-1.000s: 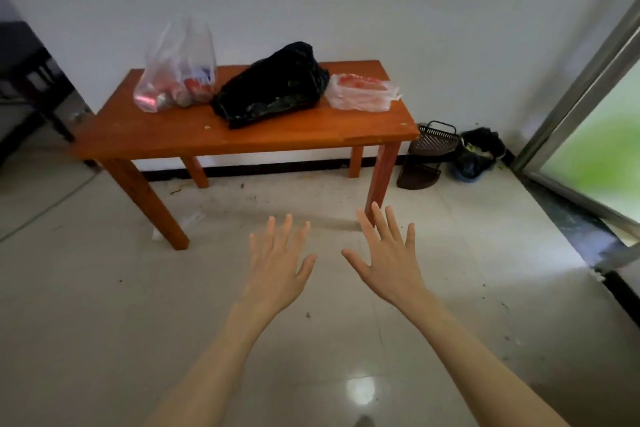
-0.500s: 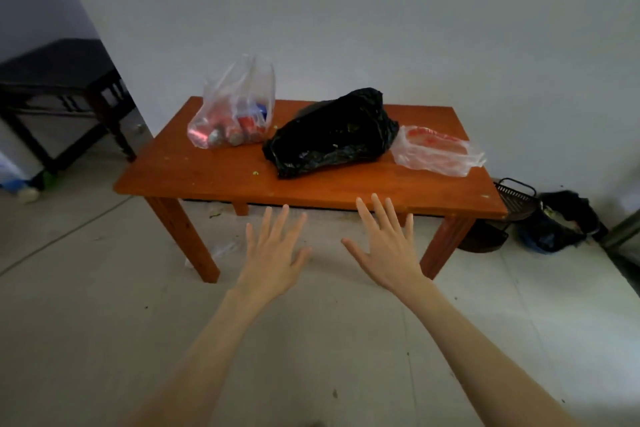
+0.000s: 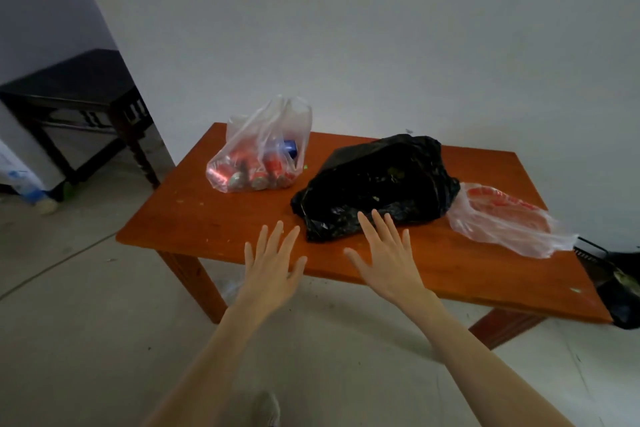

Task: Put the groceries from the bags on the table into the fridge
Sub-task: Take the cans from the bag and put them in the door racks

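- The orange wooden table (image 3: pixel 214 218) stands against a pale wall and carries all three bags; no fridge is in view, so by my judgement the task stands at its very first step, the reach for the groceries.
- The black bag (image 3: pixel 377 180) lies slumped mid-table, closed to view, its contents hidden.
- The clear bag of cans (image 3: pixel 259 152) stands upright at the table's far left, handles up; red cans and one blue can show through, but their labels are too blurred to read.
- The flat clear bag (image 3: pixel 502 218) lies at the right, just beside the black bag, with something red inside; no writing can be made out.
- The right hand (image 3: pixel 388 260) hovers with fingers spread and straight, holding nothing, fingertips at the near edge of the black bag.
- The left hand (image 3: pixel 273 263) is likewise spread and empty, above the table's front edge.
- The next move probably calls for closing fingers on a bag's gathered plastic or handles; the thin film will likely sag under the cans.
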